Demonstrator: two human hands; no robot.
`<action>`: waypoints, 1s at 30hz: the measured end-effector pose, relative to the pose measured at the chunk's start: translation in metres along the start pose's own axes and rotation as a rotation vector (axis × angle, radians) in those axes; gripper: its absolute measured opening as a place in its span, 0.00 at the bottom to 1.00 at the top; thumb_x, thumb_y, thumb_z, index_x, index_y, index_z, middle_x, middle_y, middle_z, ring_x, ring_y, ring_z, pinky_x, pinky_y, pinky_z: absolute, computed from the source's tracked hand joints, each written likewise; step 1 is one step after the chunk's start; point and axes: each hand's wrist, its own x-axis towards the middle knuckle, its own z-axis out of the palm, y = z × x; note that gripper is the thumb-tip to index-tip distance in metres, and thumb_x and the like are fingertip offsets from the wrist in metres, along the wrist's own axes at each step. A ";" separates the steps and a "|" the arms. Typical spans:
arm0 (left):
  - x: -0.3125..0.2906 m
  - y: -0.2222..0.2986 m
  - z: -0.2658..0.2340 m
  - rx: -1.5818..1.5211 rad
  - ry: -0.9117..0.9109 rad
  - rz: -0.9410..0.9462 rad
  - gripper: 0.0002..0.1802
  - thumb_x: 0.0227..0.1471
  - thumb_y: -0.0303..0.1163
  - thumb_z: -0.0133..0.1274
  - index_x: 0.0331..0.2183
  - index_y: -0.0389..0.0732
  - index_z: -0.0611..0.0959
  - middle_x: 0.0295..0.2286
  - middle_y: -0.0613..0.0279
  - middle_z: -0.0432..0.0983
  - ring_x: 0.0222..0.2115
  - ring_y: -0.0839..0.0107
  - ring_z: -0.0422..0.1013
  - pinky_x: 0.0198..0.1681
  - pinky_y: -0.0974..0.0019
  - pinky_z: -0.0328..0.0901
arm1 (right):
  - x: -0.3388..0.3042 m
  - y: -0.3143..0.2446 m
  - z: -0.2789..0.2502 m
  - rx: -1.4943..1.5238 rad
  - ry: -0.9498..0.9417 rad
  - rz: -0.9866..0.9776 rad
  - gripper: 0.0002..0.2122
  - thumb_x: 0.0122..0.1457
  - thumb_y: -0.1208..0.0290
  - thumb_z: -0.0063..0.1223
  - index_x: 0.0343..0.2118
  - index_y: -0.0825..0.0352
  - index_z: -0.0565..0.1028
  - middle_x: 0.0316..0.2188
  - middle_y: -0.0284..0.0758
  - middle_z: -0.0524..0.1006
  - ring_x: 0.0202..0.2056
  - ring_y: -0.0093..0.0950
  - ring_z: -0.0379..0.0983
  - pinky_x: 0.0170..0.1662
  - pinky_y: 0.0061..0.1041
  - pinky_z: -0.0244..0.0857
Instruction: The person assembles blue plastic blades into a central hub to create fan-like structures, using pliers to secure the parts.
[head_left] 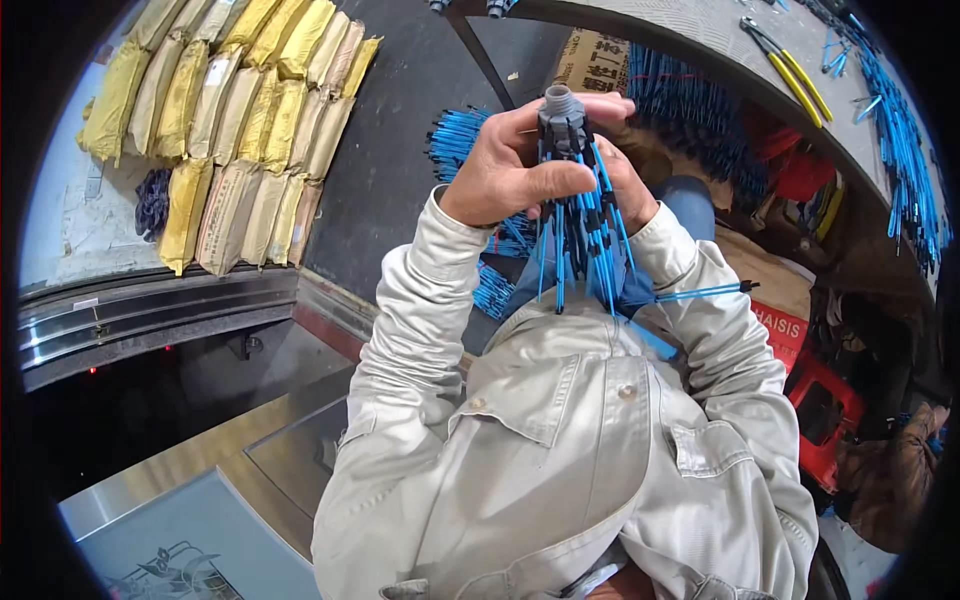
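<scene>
In front of my chest I hold a bundle of thin blue rods (598, 245) with black sections, topped by a grey threaded plastic fitting (562, 108). My left hand (510, 165) is closed on it from the left. Its thumb crosses the front just below the fitting, and its fingers pass behind. On the other side, my right hand (625, 178) is closed on the bundle, its fingers partly hidden by the rods. The rods hang downward and fan out over my lap. A few longer blue rods (700, 292) stick out sideways across my right sleeve.
More blue rods (455, 142) lie in heaps beyond my left hand. A workbench (690, 22) at the upper right bears yellow-handled pliers (795, 75) and blue rods (893, 140). Yellow and tan wrapped packages (240, 110) are stacked at the left. A red stool (828, 415) stands at the right.
</scene>
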 end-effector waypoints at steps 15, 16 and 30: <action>-0.030 -0.019 0.026 -0.308 0.425 -0.039 0.34 0.38 0.51 0.62 0.39 0.34 0.74 0.31 0.60 0.74 0.34 0.73 0.71 0.39 0.73 0.66 | -0.051 -0.040 0.043 -0.825 0.400 -0.313 0.06 0.50 0.76 0.56 0.31 0.71 0.75 0.26 0.31 0.75 0.28 0.15 0.70 0.31 0.16 0.65; -0.029 -0.019 0.029 -0.302 0.442 -0.039 0.35 0.38 0.55 0.60 0.39 0.34 0.73 0.30 0.61 0.73 0.33 0.75 0.71 0.39 0.73 0.66 | -0.050 -0.040 0.052 -0.887 0.409 -0.331 0.06 0.50 0.76 0.57 0.30 0.71 0.75 0.26 0.31 0.74 0.27 0.16 0.69 0.31 0.16 0.64; -0.021 -0.015 0.040 -0.014 0.409 -0.084 0.43 0.43 0.68 0.36 0.41 0.35 0.72 0.31 0.64 0.71 0.32 0.79 0.67 0.37 0.75 0.63 | -0.049 -0.046 0.060 -1.262 0.551 -0.445 0.10 0.48 0.75 0.60 0.32 0.71 0.72 0.24 0.31 0.72 0.23 0.16 0.66 0.28 0.14 0.61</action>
